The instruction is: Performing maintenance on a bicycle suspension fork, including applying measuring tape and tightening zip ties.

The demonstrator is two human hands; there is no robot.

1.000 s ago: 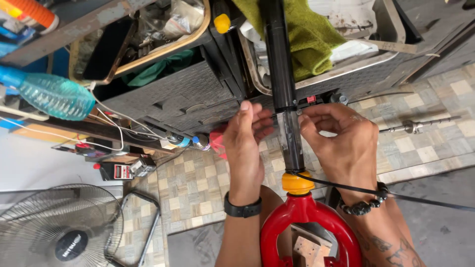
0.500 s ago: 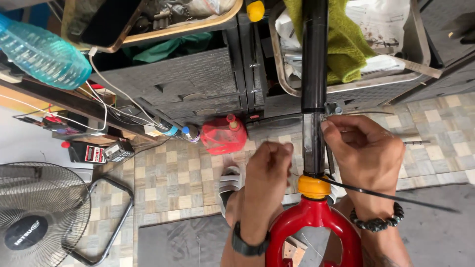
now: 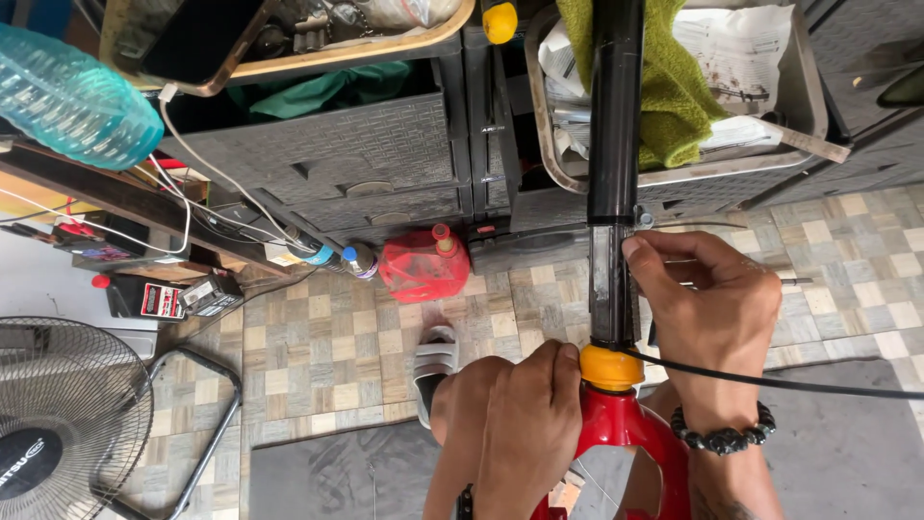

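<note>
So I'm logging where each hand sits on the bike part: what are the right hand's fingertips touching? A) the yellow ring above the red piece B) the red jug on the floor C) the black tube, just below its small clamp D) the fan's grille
C: the right hand has its fingertips on the black tube by the small clamp, while the left hand sits at the yellow ring.
</note>
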